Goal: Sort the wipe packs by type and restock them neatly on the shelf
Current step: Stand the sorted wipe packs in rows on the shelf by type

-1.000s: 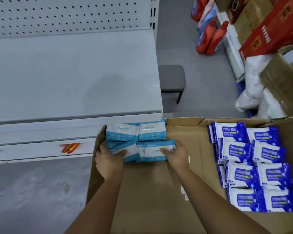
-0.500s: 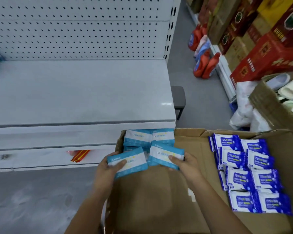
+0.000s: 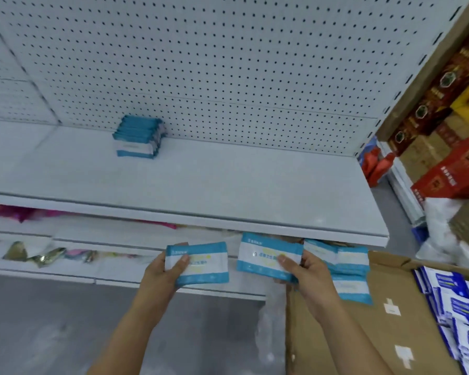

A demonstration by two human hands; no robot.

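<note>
**Two light-blue packs lifted toward the shelf**

At 10 o'clock a stack of light-blue packs (image 3: 138, 137) sits at the back of the shelf (image 3: 228, 185), against the pegboard (image 3: 228, 63). Its label is too blurred to read.

My left hand (image 3: 160, 274) grips a light-blue wipe pack (image 3: 203, 263), thumb on its white panel. At 3 o'clock from it my right hand (image 3: 306, 277) pinches a second pack (image 3: 266, 255) the same way. Both packs hang just under the shelf's front edge. Their print is faint and I cannot make it out.

At 4 o'clock is the cardboard box (image 3: 377, 334), with more light-blue packs (image 3: 348, 269) in its near corner and dark-blue packs (image 3: 460, 307) at its right side, lettering unreadable.

Half a second ago both packs were low over the box. They have now come up and apart, and the shelf stack has come into view.
</note>
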